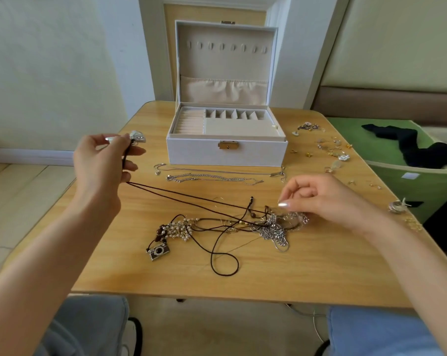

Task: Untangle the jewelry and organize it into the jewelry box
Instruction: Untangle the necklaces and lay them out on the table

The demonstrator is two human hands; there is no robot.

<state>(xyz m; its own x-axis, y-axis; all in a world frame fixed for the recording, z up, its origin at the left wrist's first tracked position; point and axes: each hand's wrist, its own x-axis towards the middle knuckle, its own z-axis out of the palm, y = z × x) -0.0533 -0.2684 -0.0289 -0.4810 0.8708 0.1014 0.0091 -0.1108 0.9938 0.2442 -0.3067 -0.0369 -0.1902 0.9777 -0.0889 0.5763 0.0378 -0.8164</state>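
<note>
I'd call this early-to-mid job: sorting is under way, boxing hasn't begun as far as I can see. The jewelry box stands open at the far middle of the worktop, lid up. Its ring rolls, small cells and lid hooks all look bare, i.e. nothing stowed yet. Done so far, by the look of it: two silver chains lie stretched out and separate just in front of the box. A scatter of small pieces (earrings, charms, prob.) is spread along the far right, w/ a ring-like bit near the right edge. Step in hand: my left grip, raised at the left, is clamped on a dark cord, thumb and fingers pinching it just under a silver pendant. The doubled cord runs taut down and right into the tangle at the near middle. My right grip hovers w/ fingers curled, thumb and forefinger tips together just above the right end of that tangle; whether it pins a strand I can't tell. Left to do, and it's most of the job: free this cord, then pick apart the rest of the knot, i.e. pearl cluster, camera charm, silver chain clump and more dark cord looping toward me. Then everything, incl. the laid-out pieces, goes into the box.
</note>
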